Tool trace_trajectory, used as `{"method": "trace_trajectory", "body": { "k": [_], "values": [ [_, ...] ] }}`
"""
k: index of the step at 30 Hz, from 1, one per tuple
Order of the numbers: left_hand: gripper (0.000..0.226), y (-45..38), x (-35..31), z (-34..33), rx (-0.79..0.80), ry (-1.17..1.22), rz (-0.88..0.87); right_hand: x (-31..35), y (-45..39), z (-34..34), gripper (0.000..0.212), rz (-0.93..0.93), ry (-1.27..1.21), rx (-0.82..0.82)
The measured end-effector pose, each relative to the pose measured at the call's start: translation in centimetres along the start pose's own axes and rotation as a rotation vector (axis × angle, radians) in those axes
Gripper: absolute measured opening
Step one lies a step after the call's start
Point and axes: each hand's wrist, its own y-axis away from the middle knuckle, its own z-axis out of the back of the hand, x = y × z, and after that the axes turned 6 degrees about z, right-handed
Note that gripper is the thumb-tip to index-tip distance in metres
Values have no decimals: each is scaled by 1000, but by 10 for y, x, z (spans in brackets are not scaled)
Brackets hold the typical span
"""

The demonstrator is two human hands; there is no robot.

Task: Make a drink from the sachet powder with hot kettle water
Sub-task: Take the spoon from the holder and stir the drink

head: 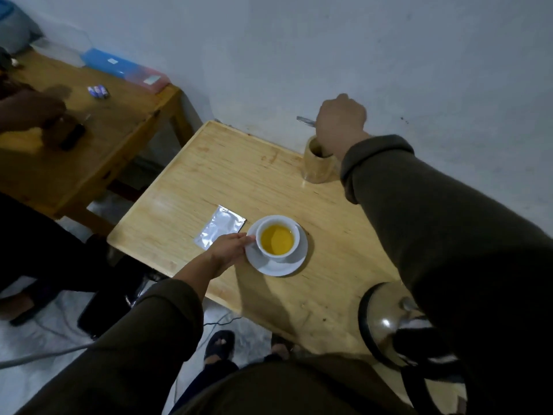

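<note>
Our left hand (232,247) touches the saucer (270,267), fingers straight. Far right, our right hand (341,121) grips a spoon (305,121).

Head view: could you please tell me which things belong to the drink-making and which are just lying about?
For the job: white ceramic cup of yellow liquid; white round saucer, touched by the left hand; silver foil sachet; steel kettle with black handle; metal utensil gripped by the right hand near the wooden holder.
Lying about: blue plastic box; clear plastic tub; small purple-white cylinders.
</note>
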Motion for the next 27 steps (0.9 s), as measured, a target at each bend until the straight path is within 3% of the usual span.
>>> {"method": "trace_trajectory", "body": {
  "k": [9,14,19,23,27],
  "values": [
    [16,-11,-3,13,89,-146,-11,35,80,-24,17,-307,-729,-149],
    [44,-24,-1,22,130,-286,-45,70,118,-42,12,-612,-1235,-247],
    [59,-35,-1,28,202,-348,-40,98,141,-59,11,-640,-1165,-254],
    [46,-46,-3,30,219,-396,-26,113,149,-65,33,-677,-1133,-329],
    [40,-42,-6,29,171,-401,-14,121,156,-68,32,-616,-1104,-418]
  ]
}}
